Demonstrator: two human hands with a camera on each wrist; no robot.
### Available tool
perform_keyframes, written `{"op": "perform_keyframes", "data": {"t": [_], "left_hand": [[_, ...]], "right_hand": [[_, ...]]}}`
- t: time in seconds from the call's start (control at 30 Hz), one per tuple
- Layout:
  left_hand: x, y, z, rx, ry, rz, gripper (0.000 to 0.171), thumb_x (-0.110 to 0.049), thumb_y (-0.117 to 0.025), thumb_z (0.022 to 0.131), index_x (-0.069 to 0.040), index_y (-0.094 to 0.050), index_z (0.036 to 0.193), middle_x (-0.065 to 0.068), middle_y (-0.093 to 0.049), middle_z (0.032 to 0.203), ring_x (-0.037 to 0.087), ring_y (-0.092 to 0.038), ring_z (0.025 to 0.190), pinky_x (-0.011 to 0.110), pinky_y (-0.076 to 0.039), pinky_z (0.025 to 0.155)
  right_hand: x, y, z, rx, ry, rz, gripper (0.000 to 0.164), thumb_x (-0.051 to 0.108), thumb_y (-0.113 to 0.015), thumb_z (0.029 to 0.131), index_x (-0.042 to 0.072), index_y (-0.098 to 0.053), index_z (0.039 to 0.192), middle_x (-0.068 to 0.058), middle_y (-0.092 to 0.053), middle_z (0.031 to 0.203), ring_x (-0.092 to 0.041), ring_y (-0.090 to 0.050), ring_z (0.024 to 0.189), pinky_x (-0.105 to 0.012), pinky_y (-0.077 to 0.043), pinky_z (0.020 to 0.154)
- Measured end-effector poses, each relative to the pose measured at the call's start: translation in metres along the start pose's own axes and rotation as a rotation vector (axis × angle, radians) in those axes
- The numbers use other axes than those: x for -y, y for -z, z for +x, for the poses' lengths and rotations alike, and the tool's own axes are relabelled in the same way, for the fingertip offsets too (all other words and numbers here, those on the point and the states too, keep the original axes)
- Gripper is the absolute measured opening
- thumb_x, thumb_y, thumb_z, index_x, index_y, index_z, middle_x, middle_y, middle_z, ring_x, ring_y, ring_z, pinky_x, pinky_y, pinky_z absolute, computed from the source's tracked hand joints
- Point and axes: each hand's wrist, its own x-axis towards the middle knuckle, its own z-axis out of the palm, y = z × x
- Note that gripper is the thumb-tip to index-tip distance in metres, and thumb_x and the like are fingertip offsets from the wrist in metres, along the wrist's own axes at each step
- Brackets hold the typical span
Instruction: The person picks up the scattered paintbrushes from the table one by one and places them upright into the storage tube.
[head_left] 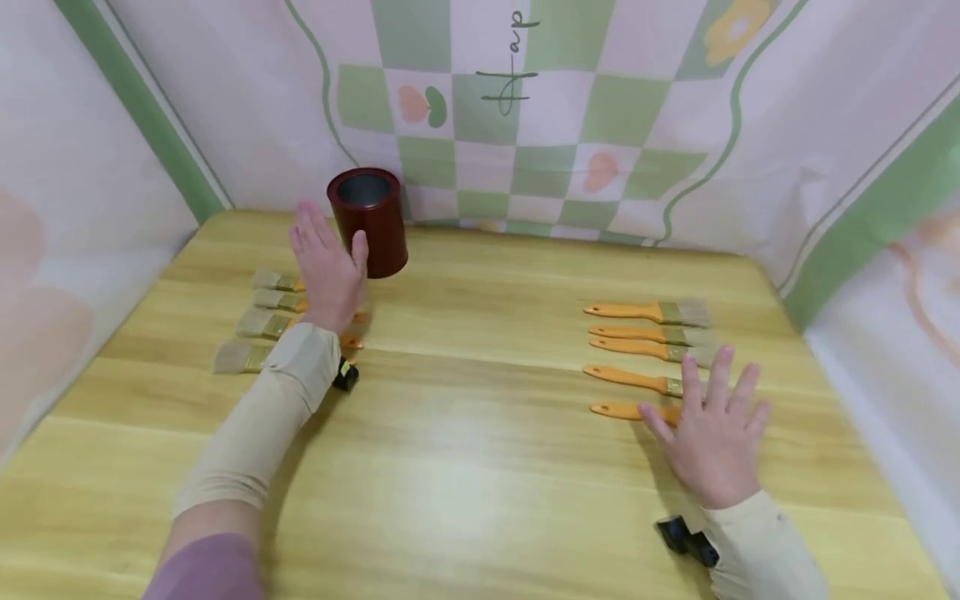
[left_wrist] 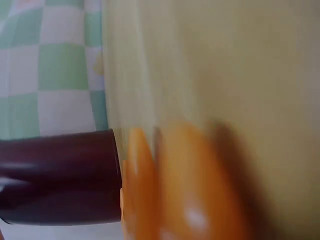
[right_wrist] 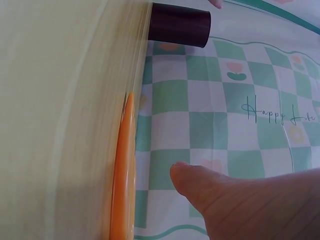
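paintbrushes (head_left: 624, 312) lie in two rows on the counter (head_left: 465, 467) in the head view, none visible inside the can (head_left: 384, 237); work seems barely begun. left hand (head_left: 327, 271) and right hand (head_left: 716, 450) grasp nothing. left wrist: handles (left_wrist: 187, 185) near the can. right wrist: one more handle (right_wrist: 123, 180).

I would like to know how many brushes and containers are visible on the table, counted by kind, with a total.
Orange-handled brushes: 9 (4 at left, 5 at right)
Dark red container: 1
Total: 10
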Motion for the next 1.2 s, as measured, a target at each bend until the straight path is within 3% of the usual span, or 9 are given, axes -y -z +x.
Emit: {"op": "perform_keyframes", "data": {"t": [0.1, 0.2, 0.33, 0.6, 0.87, 1.0, 1.1, 1.2], "left_hand": [[0.002, -0.005, 0.006, 0.014, 0.037, 0.001, 0.098, -0.07, -0.011, 0.094, 0.012, -0.012, 0.148, 0.03, -0.016, 0.156, 0.038, -0.014, 0.148, 0.049, -0.008, 0.122], [0.003, -0.008, 0.013, 0.025, 0.028, 0.0, 0.091, -0.063, -0.023, 0.097, 0.01, -0.012, 0.149, 0.028, -0.015, 0.157, 0.037, -0.013, 0.149, 0.047, -0.007, 0.123], [0.003, -0.009, 0.022, 0.057, 0.041, -0.001, 0.084, -0.051, -0.036, 0.098, 0.01, -0.01, 0.15, 0.028, -0.014, 0.158, 0.037, -0.013, 0.149, 0.046, -0.007, 0.123], [0.0, -0.008, 0.046, 0.131, 0.091, -0.024, 0.076, -0.044, -0.034, 0.101, 0.011, -0.011, 0.149, 0.03, -0.013, 0.157, 0.037, -0.011, 0.149, 0.045, -0.007, 0.123], [-0.016, -0.008, 0.085, 0.46, 0.193, 0.07, 0.092, -0.064, -0.018, 0.096, 0.006, 0.011, 0.149, 0.025, 0.012, 0.159, 0.035, 0.007, 0.15, 0.046, 0.0, 0.123], [-0.022, -0.005, 0.097, 0.623, 0.258, 0.135, 0.1, -0.071, -0.015, 0.092, 0.004, 0.021, 0.147, 0.024, 0.023, 0.156, 0.035, 0.017, 0.148, 0.047, 0.002, 0.123], [-0.025, -0.004, 0.101, 0.707, 0.27, 0.179, 0.102, -0.074, -0.013, 0.09, 0.004, 0.024, 0.145, 0.025, 0.024, 0.155, 0.036, 0.021, 0.147, 0.048, 0.002, 0.123], [-0.026, -0.004, 0.102, 0.742, 0.261, 0.207, 0.103, -0.073, -0.013, 0.09, 0.005, 0.023, 0.146, 0.028, 0.021, 0.155, 0.038, 0.02, 0.147, 0.049, 0.0, 0.122]], "right_hand": [[0.002, -0.004, -0.002, -0.032, 0.023, -0.017, 0.095, 0.073, -0.03, 0.09, 0.001, -0.018, 0.152, -0.031, 0.002, 0.157, -0.063, -0.006, 0.138, -0.082, -0.018, 0.096], [0.004, -0.005, -0.003, -0.028, 0.021, 0.006, 0.096, 0.075, -0.026, 0.089, 0.004, -0.012, 0.153, -0.027, 0.009, 0.158, -0.062, -0.004, 0.139, -0.082, -0.017, 0.097], [0.007, -0.003, -0.002, 0.039, -0.007, 0.023, 0.092, 0.068, -0.034, 0.092, 0.008, -0.003, 0.155, -0.02, 0.02, 0.157, -0.06, 0.003, 0.14, -0.082, -0.011, 0.1], [0.008, -0.005, -0.004, 0.087, -0.025, 0.054, 0.09, 0.062, -0.039, 0.094, 0.004, -0.007, 0.154, -0.02, 0.022, 0.156, -0.058, 0.009, 0.14, -0.081, -0.008, 0.102], [0.003, -0.004, -0.002, -0.018, -0.014, 0.053, 0.087, 0.057, -0.049, 0.093, -0.001, -0.018, 0.151, -0.03, 0.011, 0.157, -0.059, 0.004, 0.14, -0.081, -0.012, 0.1], [0.003, -0.003, -0.003, -0.018, -0.023, 0.062, 0.087, 0.056, -0.05, 0.093, -0.002, -0.02, 0.15, -0.03, 0.012, 0.156, -0.059, 0.006, 0.14, -0.081, -0.011, 0.1], [0.003, -0.003, -0.003, -0.008, -0.039, 0.08, 0.087, 0.056, -0.049, 0.093, -0.002, -0.019, 0.15, -0.029, 0.014, 0.156, -0.058, 0.008, 0.141, -0.081, -0.009, 0.1], [0.003, -0.002, -0.002, -0.006, -0.047, 0.073, 0.087, 0.058, -0.047, 0.093, -0.002, -0.019, 0.15, -0.029, 0.014, 0.157, -0.058, 0.008, 0.141, -0.081, -0.01, 0.101]]}}
